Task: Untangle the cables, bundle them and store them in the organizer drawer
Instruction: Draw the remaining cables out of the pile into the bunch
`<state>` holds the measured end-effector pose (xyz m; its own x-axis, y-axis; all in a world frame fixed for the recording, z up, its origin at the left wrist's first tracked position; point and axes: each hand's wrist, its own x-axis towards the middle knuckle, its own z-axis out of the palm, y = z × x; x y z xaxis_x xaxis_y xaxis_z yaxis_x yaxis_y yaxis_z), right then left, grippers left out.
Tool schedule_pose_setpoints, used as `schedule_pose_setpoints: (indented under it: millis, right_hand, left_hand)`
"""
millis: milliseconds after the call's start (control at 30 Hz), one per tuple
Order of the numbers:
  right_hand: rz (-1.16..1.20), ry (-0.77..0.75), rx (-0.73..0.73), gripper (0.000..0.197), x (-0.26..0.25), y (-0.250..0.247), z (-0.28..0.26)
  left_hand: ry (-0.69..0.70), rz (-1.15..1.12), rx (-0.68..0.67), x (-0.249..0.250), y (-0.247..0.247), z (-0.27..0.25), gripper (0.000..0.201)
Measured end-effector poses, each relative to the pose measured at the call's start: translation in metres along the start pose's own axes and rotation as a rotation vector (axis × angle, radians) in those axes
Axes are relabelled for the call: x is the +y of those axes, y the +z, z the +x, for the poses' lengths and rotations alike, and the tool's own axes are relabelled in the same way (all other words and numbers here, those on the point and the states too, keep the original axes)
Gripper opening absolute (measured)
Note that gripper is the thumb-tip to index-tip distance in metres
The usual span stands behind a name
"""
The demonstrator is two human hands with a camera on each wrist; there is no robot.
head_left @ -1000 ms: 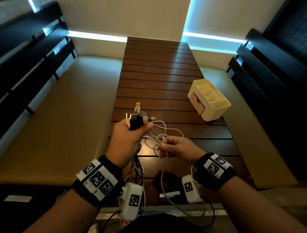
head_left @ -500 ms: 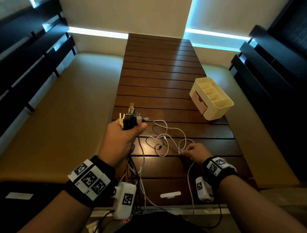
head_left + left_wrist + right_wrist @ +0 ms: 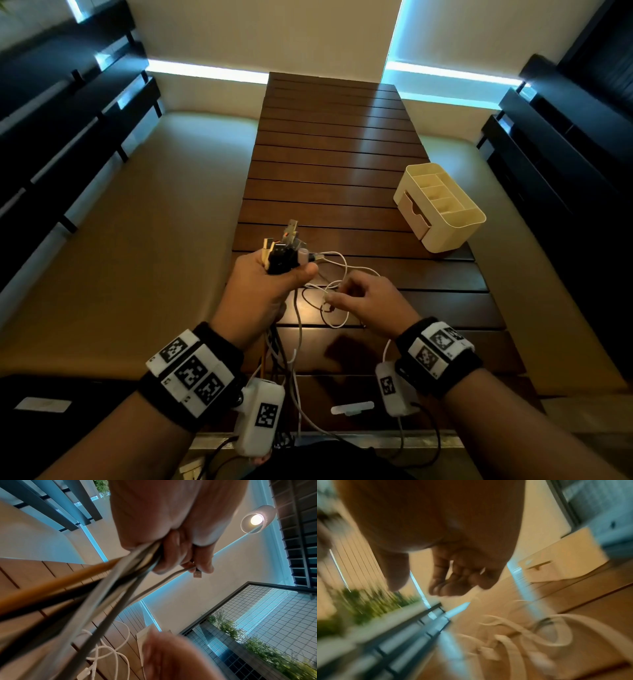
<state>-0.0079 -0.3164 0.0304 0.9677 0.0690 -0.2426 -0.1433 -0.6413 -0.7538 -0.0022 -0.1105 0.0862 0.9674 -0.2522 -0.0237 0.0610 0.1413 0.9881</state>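
My left hand (image 3: 270, 277) is raised over the near end of the table and grips a bundle of cables (image 3: 284, 255) just below their plugs, which stick up from the fist. In the left wrist view the cable strands (image 3: 85, 588) run down out of the left hand (image 3: 173, 555), and a USB plug (image 3: 197, 575) pokes out by the fingertips. A white cable (image 3: 337, 270) loops from the bundle onto the table. My right hand (image 3: 363, 301) hovers over those loops with its fingers loosely curled. The blurred right wrist view shows nothing between the fingers (image 3: 452, 584). The cream organizer (image 3: 445, 219) has its drawer (image 3: 412, 214) closed.
The slatted wooden table (image 3: 329, 161) stretches away from me. The organizer stands near its right edge. Tan cushioned benches (image 3: 137, 240) flank it on both sides. A small white strip (image 3: 352, 408) lies near the front edge. Cable ends hang off the table toward my lap.
My right hand has come up from the table at the right and moved left to the white loops beside my left hand. The left hand still grips the bundle.
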Motion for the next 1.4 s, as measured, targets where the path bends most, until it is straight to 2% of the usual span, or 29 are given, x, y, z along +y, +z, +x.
schedule_pose_setpoints:
  millis: [67,133,267,400,667,733,800,867,967,1067,1200,1333,1400]
  right_hand:
    - [0.185,-0.141,-0.123,0.011,-0.035,-0.003,-0.008]
    - [0.234,-0.203,-0.213,0.017,-0.055,-0.004,-0.013]
    - [0.172,-0.227,-0.167,0.011,-0.06,-0.002,-0.017]
    - [0.155,-0.241,-0.208,0.023,-0.059,-0.002,-0.026]
    - [0.183,-0.292,-0.163,0.017,-0.064,0.014,-0.039]
    - [0.235,-0.28,-0.201,0.022,-0.062,0.015,-0.04]
    - [0.41,-0.248,-0.293,0.029,-0.058,0.017,-0.042]
    - [0.537,-0.218,-0.394,0.035,-0.054,0.018,-0.045]
    - [0.488,-0.227,-0.443,0.038,-0.052,0.023,-0.049]
    - [0.466,-0.227,-0.396,0.037,-0.053,0.029,-0.049]
    - [0.443,-0.207,-0.326,0.032,-0.053,0.027,-0.048]
    - [0.432,-0.21,-0.359,0.033,-0.047,0.023,-0.05]
    - [0.38,-0.187,-0.381,0.03,-0.036,0.019,-0.052]
  left_hand:
    - [0.026,0.024,-0.04,0.002,0.007,-0.001,0.01]
    - [0.058,0.047,-0.056,0.005,0.013,0.0,0.008]
    - [0.118,0.09,0.025,0.006,0.015,0.002,0.007]
    - [0.182,0.142,0.139,0.004,0.011,-0.001,0.013]
    - [0.173,0.118,0.121,0.003,0.013,-0.013,0.011]
    - [0.202,0.086,0.169,0.003,0.013,-0.016,0.013]
    - [0.205,0.017,0.25,0.001,0.016,-0.019,0.026]
    - [0.184,-0.114,0.355,0.0,0.018,-0.023,0.031]
    - [0.17,-0.236,0.463,0.0,0.02,-0.024,0.03]
    - [0.158,-0.261,0.497,-0.001,0.021,-0.021,0.027]
    - [0.141,-0.286,0.493,0.001,0.022,-0.02,0.019]
    - [0.085,-0.283,0.448,0.007,0.023,-0.025,0.034]
    - [0.058,-0.336,0.398,0.018,0.018,-0.027,0.034]
